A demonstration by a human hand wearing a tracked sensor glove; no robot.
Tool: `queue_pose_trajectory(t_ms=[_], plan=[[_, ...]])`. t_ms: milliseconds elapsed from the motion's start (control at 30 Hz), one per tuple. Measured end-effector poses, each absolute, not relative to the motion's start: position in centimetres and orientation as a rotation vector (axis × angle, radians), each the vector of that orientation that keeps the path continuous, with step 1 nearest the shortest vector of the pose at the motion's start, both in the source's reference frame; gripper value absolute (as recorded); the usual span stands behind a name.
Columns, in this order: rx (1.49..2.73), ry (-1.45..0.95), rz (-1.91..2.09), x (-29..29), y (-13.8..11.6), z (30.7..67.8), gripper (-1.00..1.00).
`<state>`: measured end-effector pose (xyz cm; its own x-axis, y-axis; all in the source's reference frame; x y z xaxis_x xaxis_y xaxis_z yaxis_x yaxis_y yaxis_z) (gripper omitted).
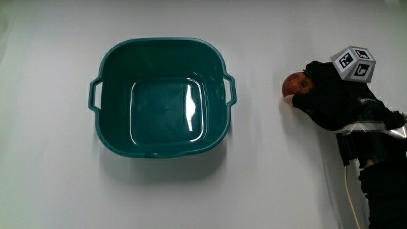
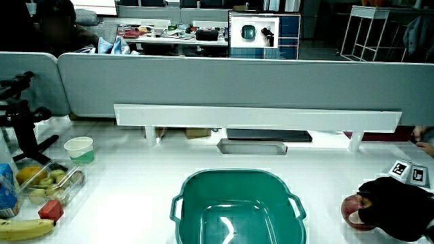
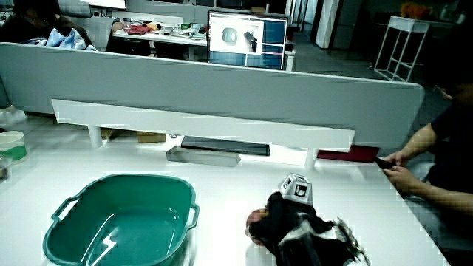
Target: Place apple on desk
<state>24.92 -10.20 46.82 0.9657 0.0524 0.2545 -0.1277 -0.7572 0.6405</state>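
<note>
A deep teal plastic tub with two side handles (image 1: 162,95) is sitting empty on the white table (image 1: 51,191), and well apart from it a round red apple (image 1: 294,84) is resting on the tabletop with the black-gloved hand (image 1: 331,95) curling its grip around the fruit. The apple is looking firm, smooth, fairly light and apt to roll, so cupping its widest part seems safest. Bare table is lying open between tub and apple, leaving easy room for moving.
</note>
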Motion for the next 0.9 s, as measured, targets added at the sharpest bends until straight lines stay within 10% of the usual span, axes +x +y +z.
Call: queue_pose_trajectory(t_ms=[567,900], plan=[[2.366,0.017,0.378,25.8,-9.5,47.9,0.0],[2.336,0.058,0.389,26.4,-8.9,48.8,-0.4]])
